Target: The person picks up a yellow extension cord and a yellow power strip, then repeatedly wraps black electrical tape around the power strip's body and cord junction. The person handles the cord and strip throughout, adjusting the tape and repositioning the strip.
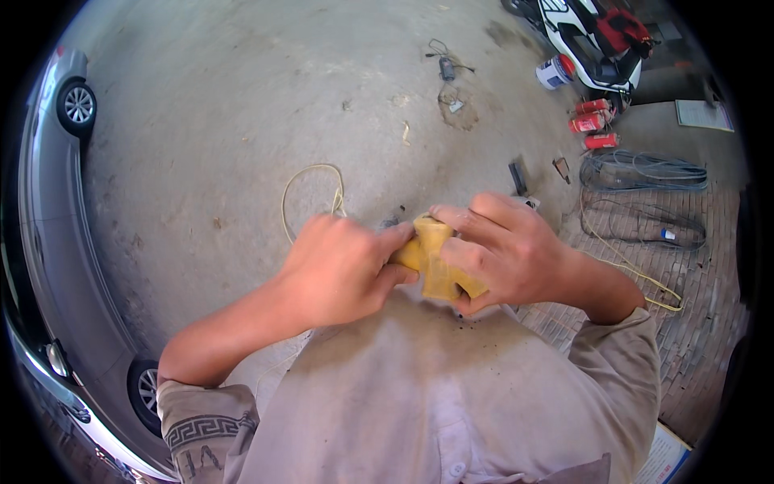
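Piece, yellow and chunky (438,262), up in midair just in front of shirt front (387,371), between left hand (343,262) and right hand (516,254). Upright block in the middle, stub out to the left, more yellow at lower right; one part or several, can't tell.

Left fingers: index and thumb pinching the stub from above and below, others curled. Right fingers: wrapped over top and right side, thumb underneath, so clamped on the block. Dark gap near right thumb; too small to read.

Likely step in hand: two-handed adjusting or working of the piece. Exact action unclear from this view.

To do it well: steady the stub with the left, apply small, even force with the right. Line up both grips on one axis to avoid twisting out of the pinch. Tuck fingertips away from the gap and edges. Tilt slightly for a clear look before pressing. Watch for slip: right fingers look dusty, so better to wipe first. Mind footing too: pale yellow cord (314,167) in a loop on concrete floor (201,161) beyond the hands.
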